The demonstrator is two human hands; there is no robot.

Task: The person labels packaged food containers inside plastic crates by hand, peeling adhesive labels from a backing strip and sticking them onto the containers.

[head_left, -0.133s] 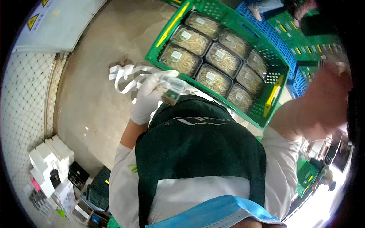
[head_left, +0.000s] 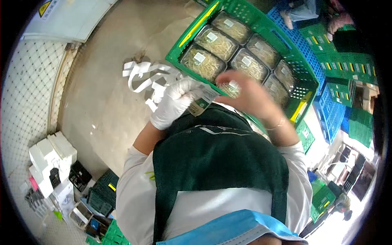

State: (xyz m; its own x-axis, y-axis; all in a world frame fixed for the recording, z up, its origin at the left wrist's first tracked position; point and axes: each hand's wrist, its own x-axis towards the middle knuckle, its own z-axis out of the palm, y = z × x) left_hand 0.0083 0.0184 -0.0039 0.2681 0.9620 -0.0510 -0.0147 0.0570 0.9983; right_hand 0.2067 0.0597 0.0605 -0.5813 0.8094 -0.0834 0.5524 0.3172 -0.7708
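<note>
The gloved left hand [head_left: 175, 100] is clamping a thin printed packet [head_left: 200, 105] by its upper end, in front of the crate's [head_left: 173, 57] near edge, toward its left corner. The bare right hand [head_left: 252, 97] is hovering, blurred, around that edge; whether its fingers are parting or pinching, I cannot tell. Gripping only the margin would likely be keeping the packet flat, while white strips [head_left: 130, 69] are trailing beside that corner

Glossy plastic-topped trays [head_left: 215, 42] in a plastic crate [head_left: 241, 10]
Matt cloth apron [head_left: 224, 159] below the crate, kinda dull floor [head_left: 102, 90] left of it
</note>
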